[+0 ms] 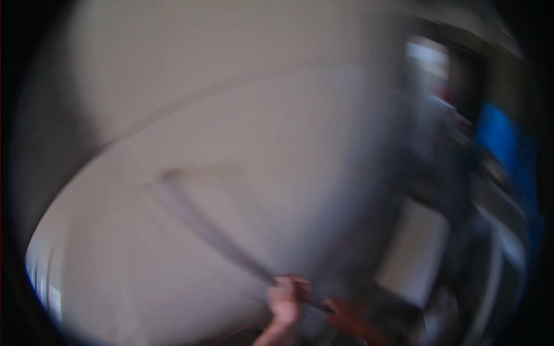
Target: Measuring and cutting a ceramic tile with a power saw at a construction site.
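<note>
Motion blur smears the whole head view. A long dark pole slants from the lower middle up to the left, in front of a large pale wall. At its far end a faint bar-like shape reaches to the right; what it is I cannot make out. My left hand is closed around the pole near its lower end. Farther down, my right hand grips the pole's near end, its fingers blurred. Whether the far end touches the wall cannot be seen.
To the right a pale rectangular panel or board stands tilted. Beyond it are a bright opening and a blue surface. A dark line curves across the wall. Bright window-like streaks show at the lower left.
</note>
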